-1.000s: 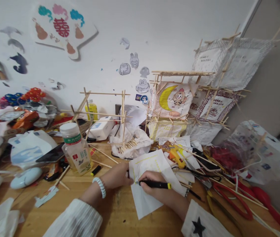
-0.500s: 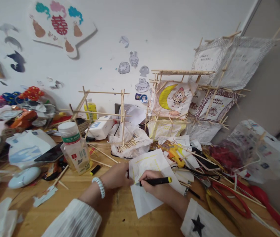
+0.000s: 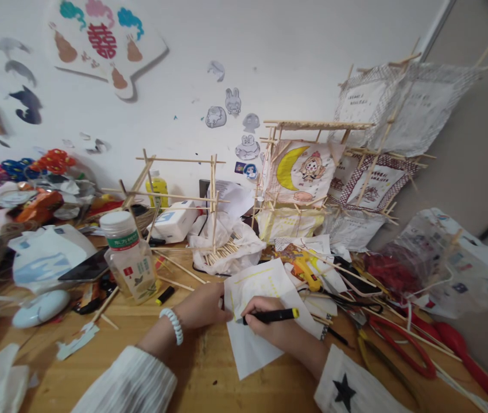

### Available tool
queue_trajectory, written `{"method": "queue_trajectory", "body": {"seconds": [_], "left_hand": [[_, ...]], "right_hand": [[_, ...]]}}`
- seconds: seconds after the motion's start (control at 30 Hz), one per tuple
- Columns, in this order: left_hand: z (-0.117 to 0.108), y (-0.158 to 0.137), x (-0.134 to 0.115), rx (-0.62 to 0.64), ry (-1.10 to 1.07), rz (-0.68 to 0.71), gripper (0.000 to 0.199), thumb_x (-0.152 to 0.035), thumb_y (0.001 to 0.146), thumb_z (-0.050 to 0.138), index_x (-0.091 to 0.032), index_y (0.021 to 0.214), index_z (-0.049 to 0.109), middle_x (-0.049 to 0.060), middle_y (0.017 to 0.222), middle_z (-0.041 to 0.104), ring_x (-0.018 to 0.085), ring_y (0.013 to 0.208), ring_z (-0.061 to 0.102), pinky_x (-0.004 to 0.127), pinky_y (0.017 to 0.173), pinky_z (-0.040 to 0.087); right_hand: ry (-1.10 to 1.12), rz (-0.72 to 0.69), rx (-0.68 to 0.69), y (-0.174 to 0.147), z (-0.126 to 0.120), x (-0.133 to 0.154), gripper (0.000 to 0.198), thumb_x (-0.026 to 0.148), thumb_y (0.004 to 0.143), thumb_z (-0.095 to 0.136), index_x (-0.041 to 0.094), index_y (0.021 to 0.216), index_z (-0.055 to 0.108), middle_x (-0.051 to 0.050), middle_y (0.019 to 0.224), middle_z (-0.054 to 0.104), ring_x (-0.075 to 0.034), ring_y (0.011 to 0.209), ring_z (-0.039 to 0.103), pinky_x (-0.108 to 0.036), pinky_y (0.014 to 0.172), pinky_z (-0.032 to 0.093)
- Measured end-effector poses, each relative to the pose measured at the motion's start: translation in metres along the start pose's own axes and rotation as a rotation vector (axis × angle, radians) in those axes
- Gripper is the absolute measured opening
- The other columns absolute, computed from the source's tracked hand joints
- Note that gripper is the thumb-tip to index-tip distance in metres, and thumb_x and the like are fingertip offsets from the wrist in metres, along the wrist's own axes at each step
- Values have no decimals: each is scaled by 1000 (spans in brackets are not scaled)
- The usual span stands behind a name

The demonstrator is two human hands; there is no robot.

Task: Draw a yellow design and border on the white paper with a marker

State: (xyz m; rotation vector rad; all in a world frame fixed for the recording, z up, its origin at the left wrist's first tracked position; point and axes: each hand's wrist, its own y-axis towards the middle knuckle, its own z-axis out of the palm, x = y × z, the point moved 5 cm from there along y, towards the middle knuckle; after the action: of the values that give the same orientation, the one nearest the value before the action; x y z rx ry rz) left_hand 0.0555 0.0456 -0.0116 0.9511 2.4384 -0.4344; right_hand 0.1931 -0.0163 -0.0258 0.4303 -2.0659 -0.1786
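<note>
- White paper sheet (image 3: 255, 350): lay askew on the desk (image 3: 201, 373), midway between left and right edges, well forward of the back edge; yellow lines ran along its upper part and left side.
- Change: almost none. Marker and both hands had stayed at the same spot on the sheet over the last second; only the view had shifted slightly. Line work there looked no further along, as far as I could judge.
- Right hand (image 3: 267, 328): closed in a pen grip around a black marker (image 3: 276, 315); yellow end pointed right, tip at or just above the sheet's left edge. Contact too small to tell.
- Left hand (image 3: 207, 304): fingertips at the sheet's left edge, seemingly steadying it; fingers bent and partly hidden, couldn't tell how far open. Pale beaded bracelet (image 3: 170, 326) on that wrist.
- Black-and-yellow cap (image 3: 165, 295): on the desk left of the left hand, just beside the clear bottle (image 3: 130, 269).
- Yellow glue gun (image 3: 306, 269): beyond the sheet's upper right corner, among sticks and scraps.
- Toward the desk's back edge: white plastic bag (image 3: 244, 246) with sticks, bare stick frame (image 3: 213, 212), moon-picture panel (image 3: 308, 172) on another stick frame.
- Light-blue mouse (image 3: 41, 308): toward the desk's left edge.
</note>
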Motion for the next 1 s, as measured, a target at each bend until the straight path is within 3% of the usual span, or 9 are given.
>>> {"method": "queue_trajectory", "body": {"seconds": [1.0], "left_hand": [[-1, -1, -1, -26, 11, 16, 20, -24, 62, 58, -18, 80, 62, -1, 74, 65, 15, 65, 56, 23, 58, 40]], "right_hand": [[67, -7, 4, 1, 1, -1, 12, 14, 71, 51, 18, 66, 62, 2, 62, 62, -12, 58, 55, -21, 54, 41]]}}
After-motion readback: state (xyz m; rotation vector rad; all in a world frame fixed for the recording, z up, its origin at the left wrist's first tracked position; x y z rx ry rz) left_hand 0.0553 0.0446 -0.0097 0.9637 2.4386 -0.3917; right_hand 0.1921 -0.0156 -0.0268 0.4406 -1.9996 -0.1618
